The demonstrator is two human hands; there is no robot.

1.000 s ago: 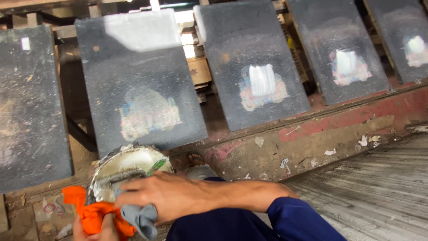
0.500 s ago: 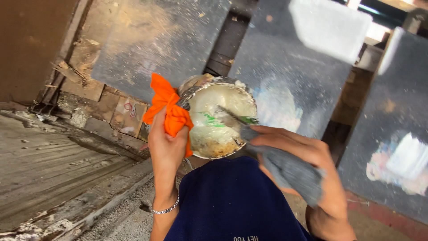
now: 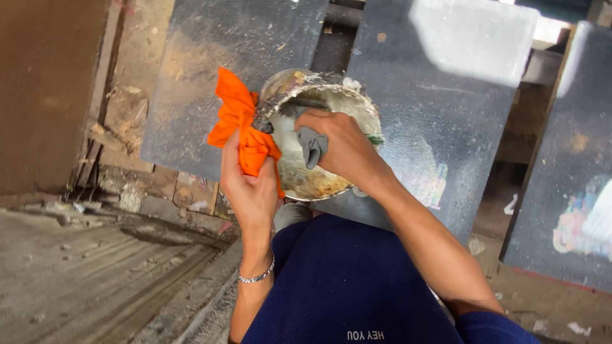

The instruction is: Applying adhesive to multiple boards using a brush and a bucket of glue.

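Note:
A round metal bowl [image 3: 299,178] with a dirty, whitish inside is held up in front of me. My left hand [image 3: 252,185] grips its left rim through an orange cloth [image 3: 239,121]. My right hand [image 3: 341,150] reaches into the bowl from the right, fingers closed on a small grey rag [image 3: 311,146] pressed against the bowl's inner wall. A silver bracelet [image 3: 257,277] circles my left wrist. My lap in dark blue cloth [image 3: 357,286] lies below the bowl.
Several dark grey slabs [image 3: 210,70] with pale smears lean side by side behind the bowl. A worn wooden floor [image 3: 83,280] stretches at the lower left, with rubble along its edge. A brown wall [image 3: 44,83] stands at the far left.
The view swung from right to left over the slabs. My right hand with the grey rag has moved from below the bowl into its inside. The left hand still holds the rim.

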